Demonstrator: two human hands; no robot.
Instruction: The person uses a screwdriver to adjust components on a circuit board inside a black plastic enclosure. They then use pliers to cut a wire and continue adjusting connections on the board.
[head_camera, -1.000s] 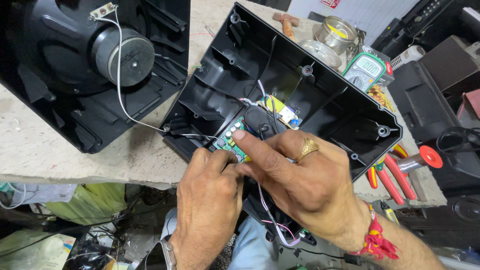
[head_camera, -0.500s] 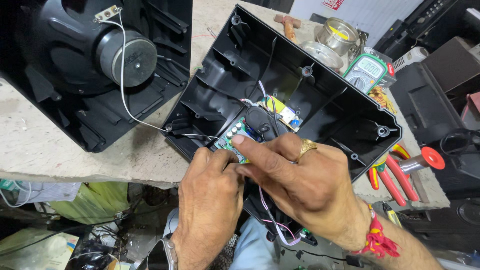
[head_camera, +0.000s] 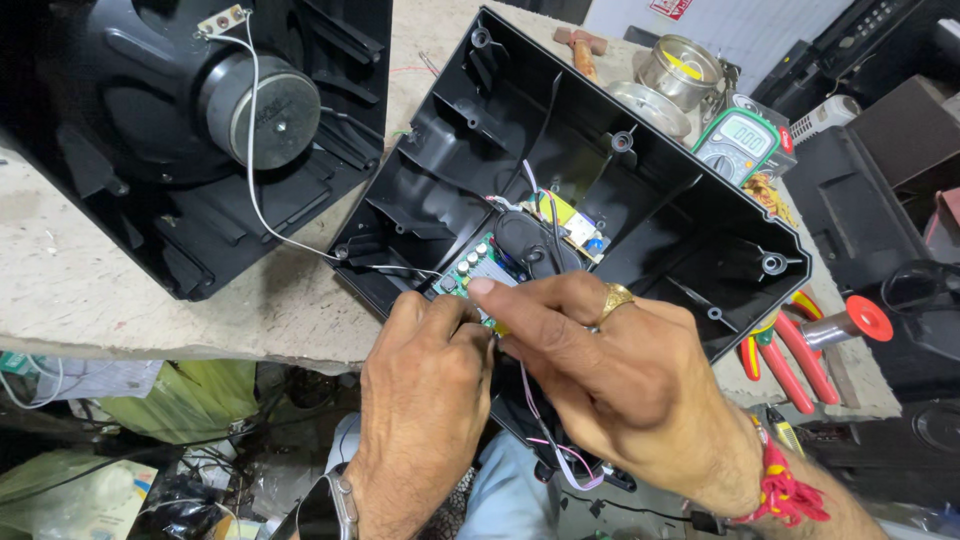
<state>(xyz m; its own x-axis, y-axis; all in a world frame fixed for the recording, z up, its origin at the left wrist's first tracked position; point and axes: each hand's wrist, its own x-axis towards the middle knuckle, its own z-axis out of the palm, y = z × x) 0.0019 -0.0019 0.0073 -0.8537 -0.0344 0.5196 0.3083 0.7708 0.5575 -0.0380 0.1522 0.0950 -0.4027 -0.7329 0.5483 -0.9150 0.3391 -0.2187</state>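
You've got a rough, pale stone worktop (head_camera: 110, 290) running across the frame. Under its edge, lower left, sit green bags (head_camera: 150, 385) and tangled cables (head_camera: 190, 465). Dark equipment (head_camera: 900, 150) crowds the right side.

Bright even light, sharp, wide-angle distortion.

Beyond the black shell I work in, a green meter (head_camera: 748, 142) lies with its pale grey rectangular screen (head_camera: 745, 131) facing up; farther back, a small red-and-white sign (head_camera: 672, 8) sits on the white wall
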